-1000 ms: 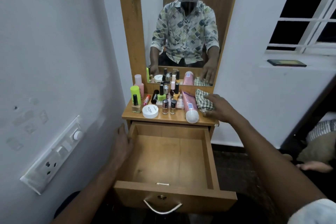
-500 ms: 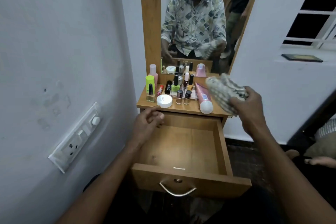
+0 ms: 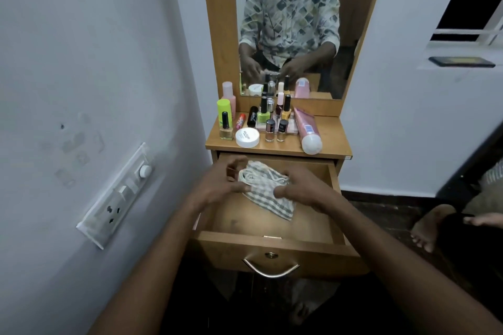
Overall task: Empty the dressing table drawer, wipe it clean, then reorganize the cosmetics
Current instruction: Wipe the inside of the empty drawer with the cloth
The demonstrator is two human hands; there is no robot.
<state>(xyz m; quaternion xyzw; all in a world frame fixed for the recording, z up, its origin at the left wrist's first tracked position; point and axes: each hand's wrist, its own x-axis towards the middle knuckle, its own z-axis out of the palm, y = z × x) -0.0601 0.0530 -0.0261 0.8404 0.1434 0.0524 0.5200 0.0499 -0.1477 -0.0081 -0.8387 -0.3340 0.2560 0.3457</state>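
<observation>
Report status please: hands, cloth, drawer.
Left hand and right hand both gripping checked cloth over open drawer. Drawer empty, not wiped yet. Cosmetics on tabletop, nothing blocking.

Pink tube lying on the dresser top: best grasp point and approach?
Grip the pink tube with the white cap across its mid body, from above. It lies flat, cap toward the open wooden drawer; its right side is free, while small nail polish bottles crowd its left.

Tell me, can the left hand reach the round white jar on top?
Probably yes. The left hand holds the checked cloth over the open drawer, just below the white jar, with nothing between.
</observation>
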